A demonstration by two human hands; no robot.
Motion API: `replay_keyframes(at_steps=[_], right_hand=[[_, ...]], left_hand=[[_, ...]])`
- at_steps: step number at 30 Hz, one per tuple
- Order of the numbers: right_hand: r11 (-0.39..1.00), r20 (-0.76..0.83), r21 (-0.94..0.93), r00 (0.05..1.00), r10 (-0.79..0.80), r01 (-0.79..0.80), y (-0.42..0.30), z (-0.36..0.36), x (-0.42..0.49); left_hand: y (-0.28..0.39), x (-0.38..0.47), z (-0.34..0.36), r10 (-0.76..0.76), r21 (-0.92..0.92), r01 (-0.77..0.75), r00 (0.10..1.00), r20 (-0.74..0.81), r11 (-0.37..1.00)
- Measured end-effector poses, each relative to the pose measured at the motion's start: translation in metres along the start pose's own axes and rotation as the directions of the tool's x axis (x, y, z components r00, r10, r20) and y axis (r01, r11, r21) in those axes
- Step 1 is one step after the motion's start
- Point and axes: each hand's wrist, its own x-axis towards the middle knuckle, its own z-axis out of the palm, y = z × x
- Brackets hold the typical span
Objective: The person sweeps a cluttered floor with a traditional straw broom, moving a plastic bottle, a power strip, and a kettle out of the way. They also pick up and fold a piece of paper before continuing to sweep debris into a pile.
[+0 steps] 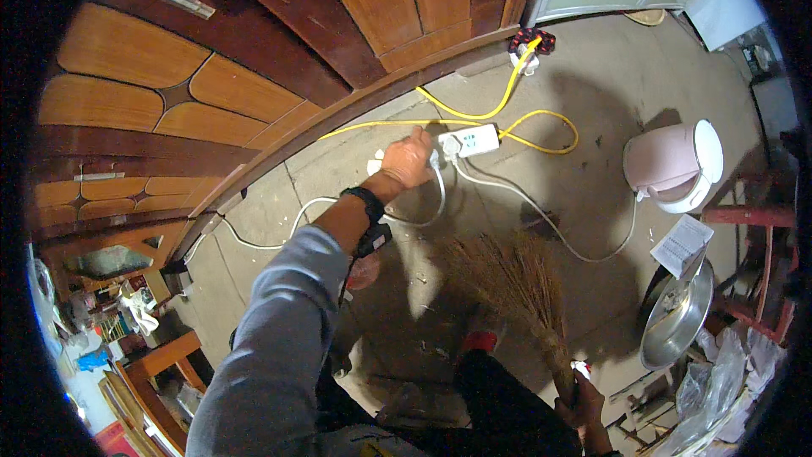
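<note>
My left hand (409,158), fingers curled, grips a white plug (434,160) beside a white power strip (479,139); my fingertips are partly hidden. A white cord (441,200) loops down from this plug and runs left over the floor. Another white plug (451,145) sits in the strip, its cord leading right to a pale pink electric kettle (660,155). A yellow cable (558,115) comes off the strip's right end. Low on the right, my right hand (582,403) is closed around the handle of a twig broom (526,285), whose bristles spread toward the strip.
A wooden cabinet (241,57) lines the far side. Its base runs close behind the strip. To the right are a metal basin (679,317), a printed paper box (684,244), a red frame (748,216) and plastic bags (717,387). A wooden stool (162,362) stands at left.
</note>
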Motion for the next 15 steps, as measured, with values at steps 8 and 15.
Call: replay_keyframes(at_steps=[8, 15], right_hand=[[0.978, -0.078, 0.202, 0.994, 0.073, -0.056, -0.025, -0.003, 0.016], [0.999, -0.045, 0.032, 0.999, 0.002, 0.0, -0.01, 0.006, 0.036]], left_hand=[[-0.019, 0.001, -0.051, -0.03, -0.043, 0.024, 0.988, -0.154, 0.999], [-0.024, -0.027, -0.037, 0.008, -0.085, -0.003, 0.998, 0.055, 0.996]])
